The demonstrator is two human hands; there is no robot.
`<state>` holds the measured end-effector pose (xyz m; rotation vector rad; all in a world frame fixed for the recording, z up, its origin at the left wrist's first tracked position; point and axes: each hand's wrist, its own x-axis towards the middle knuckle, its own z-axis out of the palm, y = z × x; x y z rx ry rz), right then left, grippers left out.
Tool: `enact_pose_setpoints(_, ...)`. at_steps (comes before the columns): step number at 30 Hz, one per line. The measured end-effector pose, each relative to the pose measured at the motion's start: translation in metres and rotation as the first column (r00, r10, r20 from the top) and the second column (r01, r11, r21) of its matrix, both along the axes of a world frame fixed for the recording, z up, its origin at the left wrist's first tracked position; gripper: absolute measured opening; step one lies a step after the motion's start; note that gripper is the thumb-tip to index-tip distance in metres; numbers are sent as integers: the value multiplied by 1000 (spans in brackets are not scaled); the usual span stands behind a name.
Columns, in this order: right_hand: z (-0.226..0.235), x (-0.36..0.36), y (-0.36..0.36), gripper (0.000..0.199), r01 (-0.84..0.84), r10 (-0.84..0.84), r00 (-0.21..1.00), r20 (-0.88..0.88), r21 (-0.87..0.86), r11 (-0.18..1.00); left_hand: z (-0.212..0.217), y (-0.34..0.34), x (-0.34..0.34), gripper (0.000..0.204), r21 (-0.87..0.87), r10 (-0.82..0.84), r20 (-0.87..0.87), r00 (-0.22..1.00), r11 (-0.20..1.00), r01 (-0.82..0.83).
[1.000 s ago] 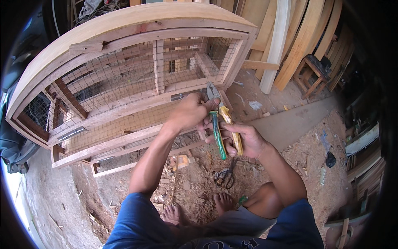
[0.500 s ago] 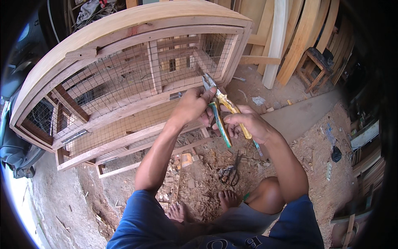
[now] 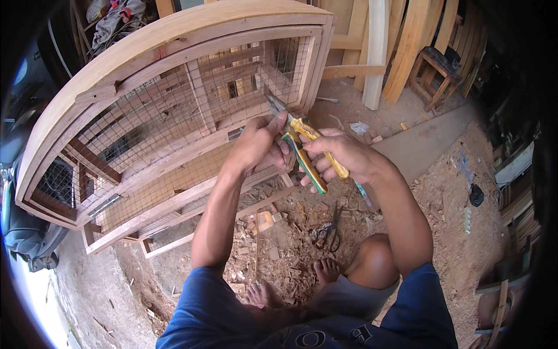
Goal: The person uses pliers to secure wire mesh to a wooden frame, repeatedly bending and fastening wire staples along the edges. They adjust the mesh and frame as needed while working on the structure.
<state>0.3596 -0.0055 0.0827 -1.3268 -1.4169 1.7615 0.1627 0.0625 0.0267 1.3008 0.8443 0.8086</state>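
The wooden cage (image 3: 174,110) lies tipped on its side on the dirt floor, its frame already joined and wire mesh (image 3: 168,116) covering most of the openings, so the woodwork looks largely finished and what remains, as far as I can judge, is trimming or fastening the mesh along the near edge. The person crouches before it, bare feet among wood chips and offcuts (image 3: 273,244). The right hand (image 3: 343,154) is wrapped around the yellow and green handles of the pliers (image 3: 299,145), fingers curled tight, the handles standing somewhat apart. The tool's metal nose points up toward the mesh, just in front of the cage's lower rail. The left hand (image 3: 258,142) sits at the pliers' head, fingers bunched together and seemingly pinching something small there, though I cannot tell what. A second pair of pliers (image 3: 328,232) lies on the ground near the knee.
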Motion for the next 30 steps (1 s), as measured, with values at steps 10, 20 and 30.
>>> enact_pose_setpoints(10, 5, -4, 1, 38, 1, -2, 1000, 23, 36, 999, -6, 2, 4, 48, -140, 7, 206, 979, 990, 23)
enact_pose_setpoints(20, -7, -23, -10, 24, 115, -148, 980, 130, 228, 967, -11, 6, 6, 52, -131, -17, 124, 992, 991, 33)
enact_pose_setpoints(30, -30, -16, -16, 37, 81, -98, 988, 116, 144, 986, -11, 3, 10, 56, -9, -38, -34, 999, 999, 38)
